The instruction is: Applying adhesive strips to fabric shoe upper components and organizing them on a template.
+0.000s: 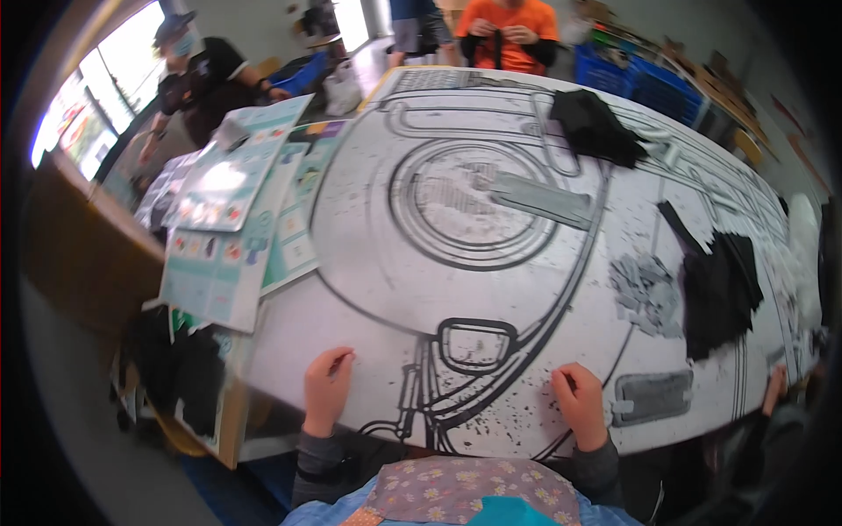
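Note:
My left hand [328, 392] is curled closed above the near left part of a white table [368, 263] bearing a large black line drawing. On the right, my right hand [579, 405] is also curled, its thumb over the bent fingers. Whatever either hand may hold is hidden. Between them lie a drawn black rounded frame [476, 345] and scattered dark specks. Just right of my right hand is a flat dark grey rectangular piece [653, 397]. Beyond it sit a heap of grey cloth scraps [646, 294] and a ragged black cloth [724, 294].
Teal-and-white printed boards [215, 263] overlap the table's left side, above a black cloth or bag [180, 364]. A grey strip [544, 200] and another black cloth [596, 127] lie farther off. People stand at left and far side; another person's hand [774, 390] is at right.

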The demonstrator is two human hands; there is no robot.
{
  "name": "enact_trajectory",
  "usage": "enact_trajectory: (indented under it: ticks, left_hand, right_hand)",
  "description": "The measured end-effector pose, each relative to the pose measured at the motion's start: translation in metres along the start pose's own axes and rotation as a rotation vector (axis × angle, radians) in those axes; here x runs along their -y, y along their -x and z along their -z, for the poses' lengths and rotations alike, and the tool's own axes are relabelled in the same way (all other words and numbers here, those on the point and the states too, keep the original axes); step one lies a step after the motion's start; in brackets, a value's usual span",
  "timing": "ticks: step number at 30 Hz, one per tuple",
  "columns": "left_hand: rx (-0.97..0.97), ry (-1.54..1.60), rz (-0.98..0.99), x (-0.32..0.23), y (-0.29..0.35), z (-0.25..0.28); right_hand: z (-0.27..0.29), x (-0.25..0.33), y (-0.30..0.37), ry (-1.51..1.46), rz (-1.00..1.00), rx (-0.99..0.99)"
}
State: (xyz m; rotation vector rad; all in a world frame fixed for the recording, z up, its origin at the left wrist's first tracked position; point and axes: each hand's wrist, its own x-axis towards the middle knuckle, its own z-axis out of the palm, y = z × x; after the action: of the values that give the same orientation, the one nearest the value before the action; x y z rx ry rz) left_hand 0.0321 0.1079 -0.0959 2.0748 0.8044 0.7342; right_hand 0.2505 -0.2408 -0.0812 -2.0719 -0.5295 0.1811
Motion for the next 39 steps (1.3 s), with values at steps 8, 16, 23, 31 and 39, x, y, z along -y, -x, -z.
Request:
enact_trajectory:
  ticks: [8, 16, 23, 31, 39]
  left_hand:
    - [0.021, 0.022, 0.027, -0.012, -0.002, 0.000]
    - [0.025, 0.009, 0.032, -0.011, 0.000, 0.000]
    - [0.027, 0.001, 0.009, -0.010, 0.000, 0.001]
    - [0.028, 0.010, 0.018, -0.014, -0.001, 0.000]
    - [0.027, 0.004, 0.006, -0.013, -0.001, 0.000]
  right_hand:
    - [0.003, 0.012, -0.003, -0.042, 0.060, 0.040]
    - [0.003, 0.013, -0.001, -0.028, -0.072, 0.046]
    - [0.002, 0.006, 0.000, -0.032, -0.023, 0.067]
    - [0.004, 0.010, -0.003, 0.018, 0.091, 0.054]
    - [0.004, 0.012, -0.003, 0.028, 0.103, 0.044]
